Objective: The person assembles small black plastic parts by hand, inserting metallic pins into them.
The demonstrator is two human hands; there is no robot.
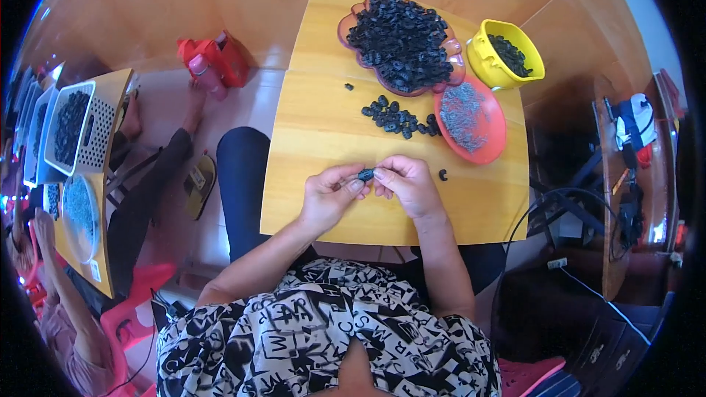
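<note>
Over the near part of the wooden table [309, 132], my left hand [331, 192] and my right hand [403, 182] meet with fingertips pinched on one small black plastic part [365, 174]. Its details are too small to make out. Beyond my hands lies a loose group of small black parts [397, 119]. To their right, an oval red plate [494, 140] carries a heap of tiny silvery metal pieces [465, 117]. One dark curved part [443, 175] rests alone right of my right hand, and another small part [348, 87] sits farther off at the left.
A reddish scalloped tray [347, 29] heaped with black parts stands at the far side, beside a yellow bin [482, 62] holding more. At left, another person's arm [73, 301] is near a table with a white perforated basket [92, 136]. A red bag [228, 59] and pink bottle [208, 77] stand beyond.
</note>
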